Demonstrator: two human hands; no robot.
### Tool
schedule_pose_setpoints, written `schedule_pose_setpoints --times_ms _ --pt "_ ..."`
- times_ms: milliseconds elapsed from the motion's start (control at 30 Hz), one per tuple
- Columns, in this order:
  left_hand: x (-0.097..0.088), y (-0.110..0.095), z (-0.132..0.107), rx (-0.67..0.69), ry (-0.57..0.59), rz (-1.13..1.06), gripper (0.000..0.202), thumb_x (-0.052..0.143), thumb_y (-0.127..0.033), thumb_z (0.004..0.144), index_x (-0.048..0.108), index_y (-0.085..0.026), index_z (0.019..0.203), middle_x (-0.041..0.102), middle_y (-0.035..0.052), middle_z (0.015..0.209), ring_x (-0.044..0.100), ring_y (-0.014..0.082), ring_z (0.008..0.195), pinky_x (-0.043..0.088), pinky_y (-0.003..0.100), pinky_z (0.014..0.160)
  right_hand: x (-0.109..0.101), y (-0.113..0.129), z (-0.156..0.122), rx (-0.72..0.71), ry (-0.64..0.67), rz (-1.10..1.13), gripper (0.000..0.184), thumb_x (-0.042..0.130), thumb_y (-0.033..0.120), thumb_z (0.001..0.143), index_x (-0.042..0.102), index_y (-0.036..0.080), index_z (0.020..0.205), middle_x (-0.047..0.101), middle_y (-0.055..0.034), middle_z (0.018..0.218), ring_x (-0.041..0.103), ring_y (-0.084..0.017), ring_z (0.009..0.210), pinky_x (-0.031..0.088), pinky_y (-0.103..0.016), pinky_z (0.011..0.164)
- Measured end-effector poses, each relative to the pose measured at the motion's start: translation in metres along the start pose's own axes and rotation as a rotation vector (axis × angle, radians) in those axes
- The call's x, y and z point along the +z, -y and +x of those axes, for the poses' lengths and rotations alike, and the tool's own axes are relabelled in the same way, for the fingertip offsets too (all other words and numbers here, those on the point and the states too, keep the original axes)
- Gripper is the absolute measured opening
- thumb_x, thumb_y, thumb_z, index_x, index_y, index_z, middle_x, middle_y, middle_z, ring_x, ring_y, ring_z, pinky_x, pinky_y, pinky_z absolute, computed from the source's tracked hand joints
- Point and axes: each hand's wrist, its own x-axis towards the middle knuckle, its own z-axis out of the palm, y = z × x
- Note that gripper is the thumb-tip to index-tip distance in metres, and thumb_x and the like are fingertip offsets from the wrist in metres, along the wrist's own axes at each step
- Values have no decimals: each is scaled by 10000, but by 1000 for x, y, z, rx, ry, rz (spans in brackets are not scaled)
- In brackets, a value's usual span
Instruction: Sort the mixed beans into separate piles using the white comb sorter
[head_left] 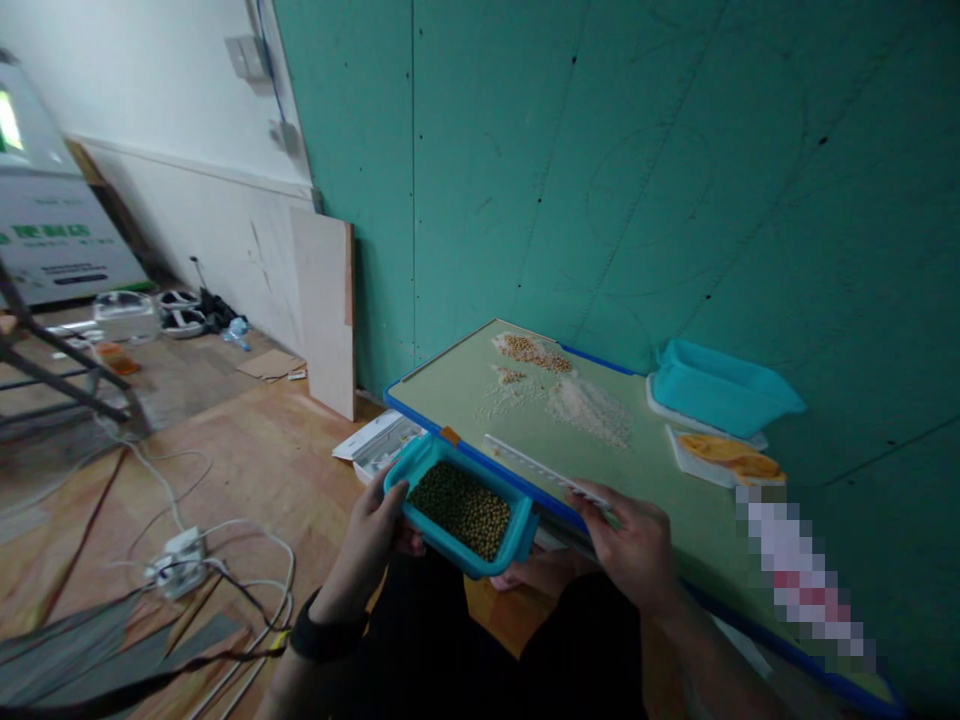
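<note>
My left hand (379,525) grips the left end of a blue plastic container (523,530), held just below the table's near edge. Inside lie green beans (442,490) on the left and tan soybeans (484,525) on the right. A white ruler-like strip (525,463) is in my right hand (634,540), its far end over the near edge of the pale green board-topped table (442,385). Beyond the strip, a pile of soybeans (532,352), a smaller cluster of them, and spread white grains resembling rice (589,410) lie on the tabletop.
A second blue container (724,390) stands on a white lid at the table's back right, beside an orange-and-white packet (727,458). A green wall (487,180) borders the table. On the floor are a power strip (180,562) with cables and a leaning board (326,310).
</note>
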Motion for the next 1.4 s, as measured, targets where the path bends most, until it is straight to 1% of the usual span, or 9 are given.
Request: schedule_pose_setpoints --times_ms 100,167,300,433,600,767,1000,1233,1400 --pt "0 1 1 2 9 -12 927 722 -563 770 377 -130 1514 582 -72 436 589 198 361 517 287 374 5 8 3 -11 -10 25 179 618 251 962 786 247 1024 821 -32 904 786 -190 749 602 -239 711" --pt "-1 3 3 -1 10 -15 915 720 -559 777 380 -130 1511 579 -73 438 591 198 358 517 284 370 8 0 15 65 -55 -5 182 627 303 956 792 240 997 817 -45 862 779 -203 724 592 -253 684" --pt "-3 6 4 10 13 0 863 706 -534 807 387 -136 1502 574 -73 428 582 188 351 509 268 364 16 -43 65 254 -128 -101 290 642 437 910 794 193 872 801 -101 795 765 -266 722 555 -309 626" --pt "-3 7 3 24 2 9 832 687 -525 828 385 -148 1506 575 -75 430 576 182 348 505 260 361 40 -89 120 371 -126 -54 231 696 378 808 786 167 835 801 -111 797 754 -279 748 543 -319 635" --pt "-1 4 0 -4 -38 34 780 653 -481 860 381 -151 1512 560 -88 411 569 177 329 496 248 347 80 -110 156 461 -108 82 146 755 303 739 784 178 809 799 -92 789 751 -266 800 554 -317 691" --pt "-5 7 1 -6 -45 61 788 660 -505 852 400 -157 1509 580 -78 412 596 187 336 507 247 346 98 -120 161 496 -102 140 133 772 277 722 784 177 809 790 -77 768 740 -250 817 550 -311 715" --pt "-12 12 4 -16 -18 44 758 690 -516 838 452 -169 1468 580 -82 432 581 182 336 523 271 354 103 -131 157 543 -79 250 176 791 305 688 777 157 781 771 -50 728 713 -226 728 535 -310 677" --pt "-11 10 2 -10 -25 49 757 689 -525 849 460 -162 1472 572 -82 430 580 174 344 512 255 363 101 -120 161 538 -46 368 143 810 256 655 774 160 755 781 -57 788 713 -223 766 543 -327 736" --pt "-10 6 0 -22 -16 49 793 684 -510 855 406 -162 1511 582 -79 428 596 187 349 524 267 370 100 -113 161 576 -17 442 154 806 259 653 779 154 763 774 -50 772 697 -210 734 534 -317 701"
